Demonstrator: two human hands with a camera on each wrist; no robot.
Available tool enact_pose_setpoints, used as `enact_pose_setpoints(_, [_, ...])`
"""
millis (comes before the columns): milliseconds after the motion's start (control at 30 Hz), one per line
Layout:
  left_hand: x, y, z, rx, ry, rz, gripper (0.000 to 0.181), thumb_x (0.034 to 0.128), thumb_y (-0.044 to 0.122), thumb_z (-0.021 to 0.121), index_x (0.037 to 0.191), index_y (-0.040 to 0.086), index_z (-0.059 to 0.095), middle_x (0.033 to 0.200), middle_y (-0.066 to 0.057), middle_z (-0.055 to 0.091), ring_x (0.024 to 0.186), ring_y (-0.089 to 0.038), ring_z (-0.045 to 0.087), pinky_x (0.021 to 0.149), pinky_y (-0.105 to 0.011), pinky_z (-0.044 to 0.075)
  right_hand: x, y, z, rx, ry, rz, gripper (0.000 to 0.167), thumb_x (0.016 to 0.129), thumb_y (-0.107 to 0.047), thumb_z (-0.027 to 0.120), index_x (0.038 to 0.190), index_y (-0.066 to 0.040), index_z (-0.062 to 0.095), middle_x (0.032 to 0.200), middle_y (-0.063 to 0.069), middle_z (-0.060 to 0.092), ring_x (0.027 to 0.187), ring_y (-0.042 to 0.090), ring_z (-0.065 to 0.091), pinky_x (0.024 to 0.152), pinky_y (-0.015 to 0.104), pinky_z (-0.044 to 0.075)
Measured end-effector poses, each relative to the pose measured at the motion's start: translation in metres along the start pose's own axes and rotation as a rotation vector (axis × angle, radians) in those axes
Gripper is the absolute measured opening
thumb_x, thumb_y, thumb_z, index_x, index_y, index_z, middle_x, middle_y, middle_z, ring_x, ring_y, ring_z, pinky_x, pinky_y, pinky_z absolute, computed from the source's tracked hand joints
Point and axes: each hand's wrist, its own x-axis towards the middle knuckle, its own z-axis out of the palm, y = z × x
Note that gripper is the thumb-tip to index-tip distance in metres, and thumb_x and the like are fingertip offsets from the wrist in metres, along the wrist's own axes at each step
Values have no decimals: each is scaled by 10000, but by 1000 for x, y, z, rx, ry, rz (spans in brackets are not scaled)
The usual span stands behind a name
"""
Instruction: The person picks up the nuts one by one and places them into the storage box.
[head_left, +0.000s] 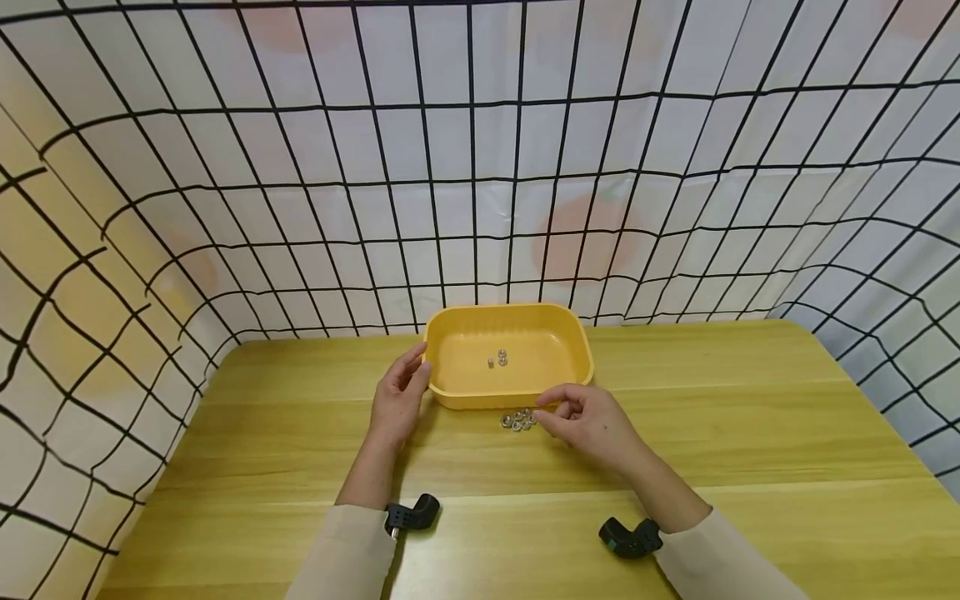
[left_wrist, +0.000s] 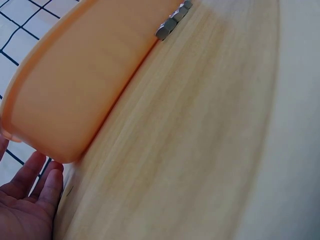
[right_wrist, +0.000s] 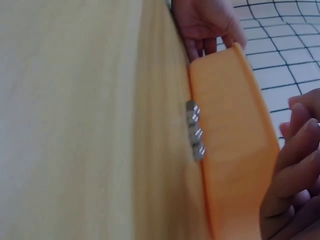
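A yellow plastic tray [head_left: 465, 379], orange-looking in both wrist views, stands on the wooden table. My left hand [head_left: 397, 400] is at its left end, with fingertips and thumb resting against the outside of the rim and wall. Inside lie a few small metal nuts [head_left: 502, 358]. Against the outside of the front wall, several more hex nuts [right_wrist: 195, 131] sit close together on the table. My right hand [head_left: 588, 417] hovers beside this cluster at the front rim, thumb and index tips apart and other fingers bent. No nut shows between them.
Black wire mesh [head_left: 472, 179] rises behind the tray and along both sides, with a white printed sheet behind it. The wooden table [head_left: 720, 433] extends to both sides and towards me. Each wrist wears a small black camera [head_left: 628, 537].
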Motion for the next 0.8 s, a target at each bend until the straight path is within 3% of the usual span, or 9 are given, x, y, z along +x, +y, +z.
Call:
enact_pose_setpoints(233, [0,0,0,5,6,-3,398,1043,325,592,1439,285,592,1425,-117,597,1303,-268,572,1103,-460,484,-3,24,-5,-6,-79,68,304,929,-218,757,1171,-40,711,729,43,642,560,146,525,482,245,443])
enact_pose_setpoints(533, [0,-2,0,-15,13,3,401,1043,295,597,1442,256,593,1427,-135,597,1310,-273,566,1101,-453,480,3,38,0,58,-128,75,440,937,-205,738,1300,19,629,703,34,616,514,127,522,451,249,476])
enact_pose_setpoints(800, [1,-3,1,-26,11,3,400,1045,283,594,1442,239,595,1431,-141,594,1314,-272,563,1102,-449,480,7,36,10,0,-131,76,439,931,-239,750,1322,-65,652,713,22,624,498,122,549,408,248,456])
